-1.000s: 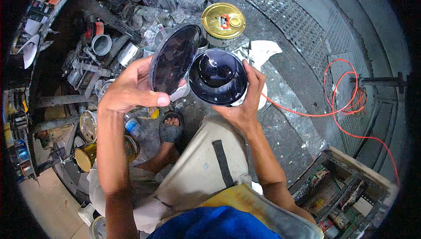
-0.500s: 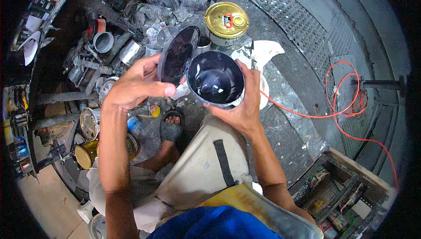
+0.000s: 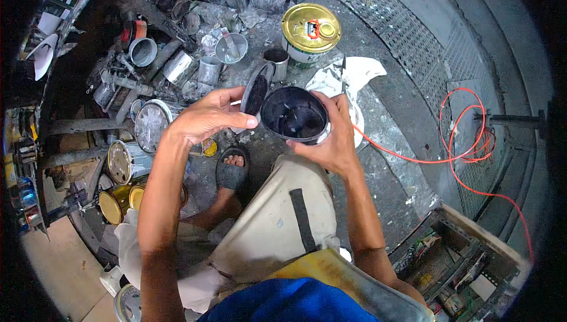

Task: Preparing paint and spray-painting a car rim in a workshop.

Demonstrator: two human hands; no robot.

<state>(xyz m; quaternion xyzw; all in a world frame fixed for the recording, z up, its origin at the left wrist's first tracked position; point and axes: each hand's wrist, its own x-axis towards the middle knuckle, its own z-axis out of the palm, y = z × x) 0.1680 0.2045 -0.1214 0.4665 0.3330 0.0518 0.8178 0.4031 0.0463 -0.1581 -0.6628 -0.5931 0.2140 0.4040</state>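
In my left hand (image 3: 215, 114) is a round lid (image 3: 258, 88), dark on its inner face, pinched between thumb and fingers and tipped nearly on edge. My right hand (image 3: 331, 136) grips a round tub (image 3: 295, 114) by its right side, mouth facing up toward me. Its inner wall is coated black, with a glossy dark layer at the bottom. The lid stands close beside the tub's left rim; whether they touch I cannot tell. Just beyond them are a small metal can (image 3: 276, 61) with a dark inside and a larger can with a gold lid (image 3: 311, 28).
White paper or cloth (image 3: 360, 74) lies right of the gold-lidded can, a dark pointed tool (image 3: 344, 74) over it. A red hose (image 3: 407, 160) loops across the right floor. Used cans (image 3: 155, 124) crowd the left. An open wooden box (image 3: 466, 221) stands at lower right.
The lid has turned more edge-on and come lower and to the right. The tub has shifted slightly right and down, its mouth tilting a little away. Both hands keep their hold.
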